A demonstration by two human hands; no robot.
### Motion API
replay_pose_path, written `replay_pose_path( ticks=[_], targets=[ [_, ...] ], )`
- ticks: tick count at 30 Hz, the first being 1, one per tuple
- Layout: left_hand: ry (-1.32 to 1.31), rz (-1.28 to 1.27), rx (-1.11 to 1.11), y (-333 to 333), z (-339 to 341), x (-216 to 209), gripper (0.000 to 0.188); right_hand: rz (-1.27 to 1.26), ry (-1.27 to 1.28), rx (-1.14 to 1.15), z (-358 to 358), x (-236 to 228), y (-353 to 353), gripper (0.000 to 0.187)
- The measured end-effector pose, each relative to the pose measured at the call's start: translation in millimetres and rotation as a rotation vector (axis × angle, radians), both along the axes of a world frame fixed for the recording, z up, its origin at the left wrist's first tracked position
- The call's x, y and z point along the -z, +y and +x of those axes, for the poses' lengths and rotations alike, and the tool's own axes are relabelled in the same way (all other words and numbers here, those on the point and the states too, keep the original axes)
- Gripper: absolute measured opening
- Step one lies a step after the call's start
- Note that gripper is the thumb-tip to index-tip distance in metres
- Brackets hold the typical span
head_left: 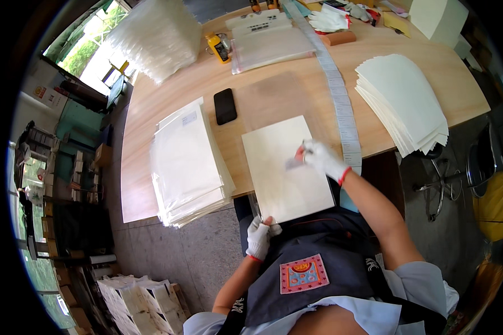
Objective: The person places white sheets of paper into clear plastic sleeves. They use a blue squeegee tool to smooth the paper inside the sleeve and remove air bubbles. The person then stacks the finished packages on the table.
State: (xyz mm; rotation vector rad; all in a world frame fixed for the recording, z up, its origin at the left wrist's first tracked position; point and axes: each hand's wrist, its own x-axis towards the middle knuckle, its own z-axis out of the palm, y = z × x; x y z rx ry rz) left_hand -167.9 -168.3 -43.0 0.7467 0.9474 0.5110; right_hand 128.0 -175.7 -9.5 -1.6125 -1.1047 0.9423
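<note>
A cream sheet (285, 187) lies at the table's near edge, its lower part over my lap. A clear plastic bag (279, 95) stretches beyond its far end; I cannot tell whether the sheet is fully inside. My left hand (258, 238), in a white glove with bare fingertips, pinches the bag's near left corner. Above the sheet, my right hand (325, 160), gloved alike, has its thumb and fingers closed on a small pale label (293, 163), blurred by motion. A long strip of printed labels (343, 100) runs along the table just right of the sheet.
Bagged sheets (184, 162) are stacked at left, near a black phone (225, 106). Loose cream sheets (405, 100) fan out at right. Flat plastic bags (271, 47), a yellow bottle (218, 48) and a wrapped bulky bundle (156, 39) stand farther back. A wheeled chair (439, 184) is at right.
</note>
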Motion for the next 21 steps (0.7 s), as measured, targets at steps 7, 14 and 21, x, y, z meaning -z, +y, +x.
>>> replay_pose_path(
  ticks=[7, 14, 21],
  targets=[
    [0.006, -0.075, 0.01, -11.5, -7.4, -3.9, 0.011, -0.135, -0.505, 0.226, 42.4, 7.9, 58.1, 0.01],
    [-0.021, -0.047, 0.04, -3.9, -4.3, -22.1, 0.02, 0.007, -0.52, 0.408, 15.9, -8.8, 20.3, 0.023],
    [-0.007, 0.336, 0.084, 23.6, 8.7, -58.4, 0.037, -0.576, -0.336, -0.135, -10.8, 2.6, -104.1, 0.022]
  ],
)
